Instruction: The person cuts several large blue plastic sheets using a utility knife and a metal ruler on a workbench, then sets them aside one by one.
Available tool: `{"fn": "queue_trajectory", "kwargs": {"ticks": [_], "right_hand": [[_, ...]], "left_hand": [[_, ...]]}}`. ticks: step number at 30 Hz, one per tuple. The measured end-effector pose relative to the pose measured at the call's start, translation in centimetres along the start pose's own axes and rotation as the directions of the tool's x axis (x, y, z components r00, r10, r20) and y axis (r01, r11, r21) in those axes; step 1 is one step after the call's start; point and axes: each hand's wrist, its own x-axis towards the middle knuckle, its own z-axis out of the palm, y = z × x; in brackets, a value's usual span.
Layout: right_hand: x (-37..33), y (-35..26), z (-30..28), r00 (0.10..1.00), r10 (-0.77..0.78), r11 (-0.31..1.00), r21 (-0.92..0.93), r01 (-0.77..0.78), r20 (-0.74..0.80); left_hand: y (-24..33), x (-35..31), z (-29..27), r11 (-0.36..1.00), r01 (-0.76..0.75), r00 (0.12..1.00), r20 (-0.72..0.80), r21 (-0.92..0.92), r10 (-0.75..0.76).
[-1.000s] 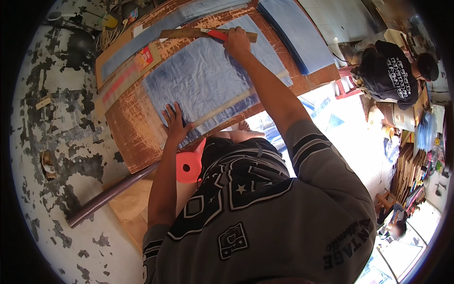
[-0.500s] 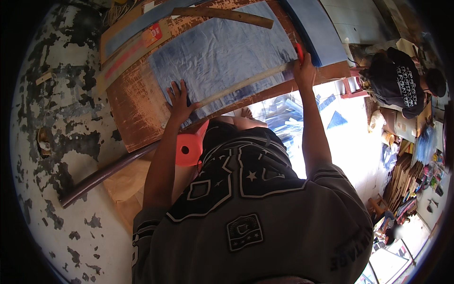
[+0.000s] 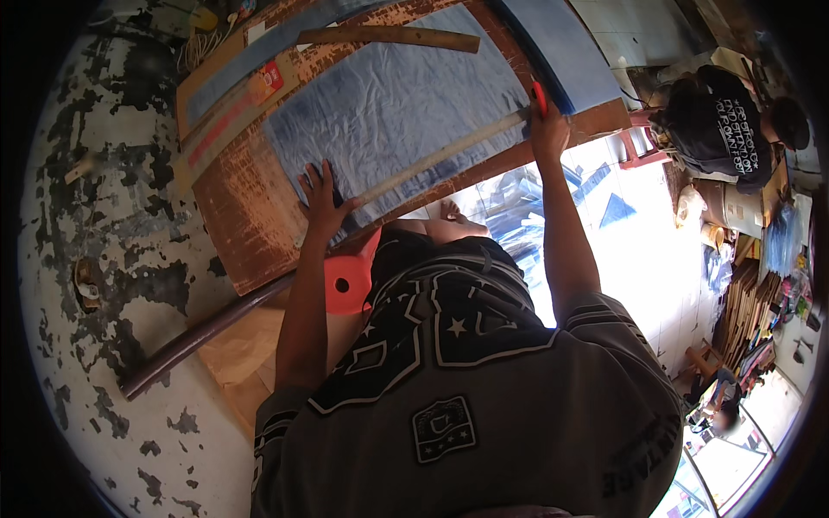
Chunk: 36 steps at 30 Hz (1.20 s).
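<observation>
A wrinkled blue translucent sheet (image 3: 389, 95) lies flat on a worn brown tabletop (image 3: 237, 186). Along its near edge runs a long pale straight strip (image 3: 440, 155), like a ruler. My left hand (image 3: 321, 205) presses flat with spread fingers on the sheet's near left corner, its thumb at the strip's left end. At the strip's right end, my right hand (image 3: 550, 131) is closed round a small red tool (image 3: 540, 97). Only the red part shows above the fingers, so its working end and exact kind are hidden.
A brown wooden bar (image 3: 389, 37) lies across the sheet's far side. Darker blue sheeting (image 3: 561, 65) covers the table's right end. A red stool (image 3: 348, 283) stands by my left forearm. Blue scraps (image 3: 518, 211) litter the floor. Another person (image 3: 712, 129) sits at right.
The view has shifted slightly, so the table sits a little further left. Both hands keep about the same places on the sheet and strip, with the red tool still in my right hand.
</observation>
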Motion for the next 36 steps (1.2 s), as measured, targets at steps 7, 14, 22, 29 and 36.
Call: {"fn": "queue_trajectory", "kwargs": {"ticks": [7, 14, 22, 29, 36], "right_hand": [[0.2, 2.5, 1.4, 0.999, -0.045, 0.999, 0.002, 0.045, 0.024], [0.2, 3.1, 2.5, 0.999, -0.049, 0.999, -0.018, 0.049, -0.014], [0.4, 4.0, 3.1, 0.997, -0.082, 0.996, -0.046, 0.081, -0.002], [0.4, 4.2, 3.1, 0.997, -0.079, 0.989, -0.129, 0.075, -0.020], [0.3, 3.9, 3.2, 0.997, -0.074, 0.989, -0.128, 0.073, -0.003]], "left_hand": [[-0.6, 0.1, 0.2, 0.998, -0.055, 0.998, -0.016, -0.042, 0.054], [-0.6, 0.3, 0.9, 0.999, -0.010, 0.999, -0.048, 0.050, 0.013], [-0.3, -0.1, 1.5, 1.000, 0.002, 0.997, -0.082, 0.019, 0.000], [0.0, 0.1, 1.7, 1.000, 0.017, 0.996, -0.093, 0.003, -0.016], [0.1, -0.1, 1.5, 0.998, 0.049, 0.997, -0.067, 0.025, -0.047]]}}
